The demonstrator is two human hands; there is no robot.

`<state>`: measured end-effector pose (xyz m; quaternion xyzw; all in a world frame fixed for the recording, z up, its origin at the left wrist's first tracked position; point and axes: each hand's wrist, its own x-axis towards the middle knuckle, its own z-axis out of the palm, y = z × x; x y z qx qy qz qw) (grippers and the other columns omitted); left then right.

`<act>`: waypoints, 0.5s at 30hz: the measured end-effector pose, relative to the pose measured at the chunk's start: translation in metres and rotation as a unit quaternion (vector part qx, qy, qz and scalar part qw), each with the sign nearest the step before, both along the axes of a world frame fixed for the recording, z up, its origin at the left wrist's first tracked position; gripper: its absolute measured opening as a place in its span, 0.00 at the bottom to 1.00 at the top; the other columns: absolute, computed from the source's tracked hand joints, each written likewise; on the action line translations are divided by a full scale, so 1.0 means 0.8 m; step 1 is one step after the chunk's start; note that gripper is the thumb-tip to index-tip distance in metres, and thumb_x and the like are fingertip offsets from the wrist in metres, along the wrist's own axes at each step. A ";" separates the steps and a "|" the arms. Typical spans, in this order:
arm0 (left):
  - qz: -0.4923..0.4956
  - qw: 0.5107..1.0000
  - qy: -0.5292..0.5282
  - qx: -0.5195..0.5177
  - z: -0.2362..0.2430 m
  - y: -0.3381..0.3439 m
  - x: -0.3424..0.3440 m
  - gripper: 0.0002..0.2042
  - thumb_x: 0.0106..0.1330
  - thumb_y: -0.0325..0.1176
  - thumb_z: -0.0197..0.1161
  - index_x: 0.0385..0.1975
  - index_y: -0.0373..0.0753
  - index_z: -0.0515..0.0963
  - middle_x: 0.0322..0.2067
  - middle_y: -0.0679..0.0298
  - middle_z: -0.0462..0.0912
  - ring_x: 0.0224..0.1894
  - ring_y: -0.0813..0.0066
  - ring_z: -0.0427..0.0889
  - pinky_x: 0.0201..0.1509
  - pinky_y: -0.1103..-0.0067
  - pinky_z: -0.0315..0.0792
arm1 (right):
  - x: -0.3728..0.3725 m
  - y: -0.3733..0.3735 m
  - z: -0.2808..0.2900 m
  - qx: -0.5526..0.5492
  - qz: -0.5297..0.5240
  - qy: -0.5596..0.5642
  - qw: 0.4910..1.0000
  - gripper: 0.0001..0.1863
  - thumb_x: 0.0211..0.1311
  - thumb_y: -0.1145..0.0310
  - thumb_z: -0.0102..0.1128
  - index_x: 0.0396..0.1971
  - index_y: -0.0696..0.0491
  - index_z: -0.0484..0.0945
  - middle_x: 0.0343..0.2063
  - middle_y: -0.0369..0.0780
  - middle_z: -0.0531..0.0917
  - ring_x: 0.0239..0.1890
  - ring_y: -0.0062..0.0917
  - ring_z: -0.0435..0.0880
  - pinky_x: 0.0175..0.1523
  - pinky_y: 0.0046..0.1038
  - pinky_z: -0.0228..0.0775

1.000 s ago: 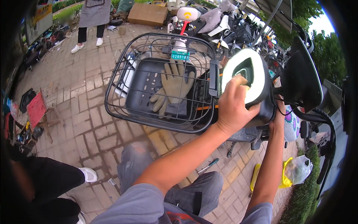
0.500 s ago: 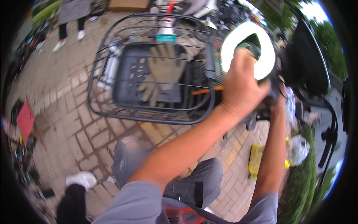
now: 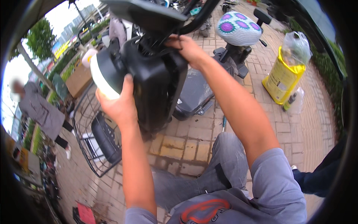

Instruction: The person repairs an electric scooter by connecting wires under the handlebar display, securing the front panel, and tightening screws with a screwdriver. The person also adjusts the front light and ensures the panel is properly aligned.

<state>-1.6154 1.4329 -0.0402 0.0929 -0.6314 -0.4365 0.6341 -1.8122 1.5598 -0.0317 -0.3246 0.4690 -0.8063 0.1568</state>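
A round black headlight [image 3: 113,69] with a bright white lit rim sits at the front of the scooter's black front housing [image 3: 160,87]. My left hand [image 3: 121,106] grips its lower edge, the thumb up along the black casing and the fingers round the glowing rim. At the back upper edge of the housing, below the handlebar [image 3: 201,16], is my right hand [image 3: 188,50]. Its fingers curl in among dark parts and are partly hidden, so what they hold cannot be made out.
A wire basket [image 3: 89,149] hangs at the front left. The scooter seat [image 3: 238,29] has a crocheted cover. To the right stand a yellow bag [image 3: 280,80] and a clear plastic bag [image 3: 297,48]. A person [image 3: 43,108] is at far left; another person's dark leg [image 3: 317,179] shows at right.
The view has swung right, bringing the scooter's housing and seat into sight. My left hand has gone from the headlight's front to its lower rim. My right hand now shows behind the housing.
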 end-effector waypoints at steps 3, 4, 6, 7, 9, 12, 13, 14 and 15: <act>-0.028 0.999 0.017 0.021 0.003 0.012 0.005 0.26 0.49 0.29 0.76 0.46 0.31 0.71 0.42 0.61 0.76 0.42 0.74 0.76 0.50 0.78 0.70 | -0.003 -0.001 0.005 0.025 0.016 0.005 1.000 0.16 0.64 0.71 0.57 0.50 0.59 0.75 0.44 0.39 0.82 0.46 0.21 0.80 0.52 0.22 0.72; -0.036 0.999 0.014 0.029 0.000 0.010 0.008 0.26 0.49 0.28 0.76 0.46 0.31 0.70 0.42 0.61 0.77 0.41 0.74 0.76 0.49 0.78 0.71 | 0.005 0.000 0.006 0.035 0.005 0.014 0.999 0.15 0.66 0.70 0.55 0.50 0.59 0.75 0.44 0.38 0.82 0.47 0.21 0.80 0.52 0.23 0.72; -0.054 0.998 0.025 0.029 0.004 0.013 0.009 0.25 0.51 0.27 0.74 0.47 0.31 0.70 0.42 0.60 0.78 0.41 0.75 0.78 0.48 0.79 0.72 | 0.018 0.008 0.009 0.022 -0.009 -0.009 1.000 0.15 0.67 0.67 0.54 0.49 0.60 0.77 0.42 0.37 0.82 0.44 0.20 0.80 0.48 0.22 0.71; -0.057 0.998 0.022 0.024 0.004 0.014 0.007 0.24 0.51 0.27 0.74 0.47 0.31 0.70 0.42 0.60 0.78 0.41 0.74 0.78 0.48 0.79 0.72 | 0.027 0.018 0.011 0.021 -0.043 -0.013 0.999 0.12 0.64 0.68 0.55 0.42 0.59 0.79 0.34 0.36 0.82 0.35 0.18 0.79 0.41 0.23 0.71; -0.079 0.996 0.034 0.008 0.006 0.018 0.004 0.23 0.53 0.24 0.72 0.48 0.31 0.71 0.42 0.60 0.79 0.41 0.74 0.78 0.48 0.79 0.73 | 0.046 0.041 -0.009 0.002 -0.187 0.041 0.982 0.12 0.64 0.67 0.55 0.40 0.60 0.79 0.30 0.36 0.82 0.32 0.17 0.77 0.38 0.22 0.70; -0.089 0.995 0.045 0.013 0.008 0.016 0.010 0.22 0.54 0.23 0.70 0.49 0.31 0.71 0.43 0.60 0.79 0.41 0.74 0.79 0.49 0.79 0.73 | 0.118 0.061 -0.088 0.016 -0.292 0.002 0.956 0.12 0.64 0.66 0.56 0.36 0.61 0.79 0.25 0.37 0.80 0.28 0.15 0.75 0.34 0.21 0.68; -0.085 0.995 0.047 0.014 0.009 0.016 0.009 0.22 0.54 0.22 0.70 0.49 0.31 0.71 0.43 0.60 0.79 0.41 0.74 0.79 0.49 0.79 0.73 | 0.152 0.058 -0.116 0.025 -0.237 -0.029 0.971 0.12 0.64 0.66 0.56 0.37 0.62 0.79 0.25 0.37 0.81 0.27 0.16 0.75 0.34 0.21 0.69; -0.087 0.995 0.046 0.015 0.008 0.018 0.006 0.22 0.54 0.21 0.70 0.49 0.31 0.71 0.43 0.60 0.79 0.41 0.74 0.79 0.49 0.79 0.73 | 0.180 0.057 -0.143 0.034 -0.186 -0.062 0.980 0.12 0.63 0.67 0.57 0.38 0.62 0.79 0.25 0.37 0.81 0.27 0.16 0.75 0.33 0.21 0.69; -0.089 0.995 0.042 0.015 0.007 0.020 0.003 0.22 0.54 0.21 0.69 0.49 0.31 0.71 0.43 0.60 0.79 0.41 0.74 0.79 0.49 0.79 0.73 | 0.200 0.051 -0.164 0.043 -0.147 -0.084 0.985 0.14 0.64 0.68 0.56 0.42 0.62 0.78 0.30 0.39 0.82 0.31 0.19 0.78 0.38 0.22 0.71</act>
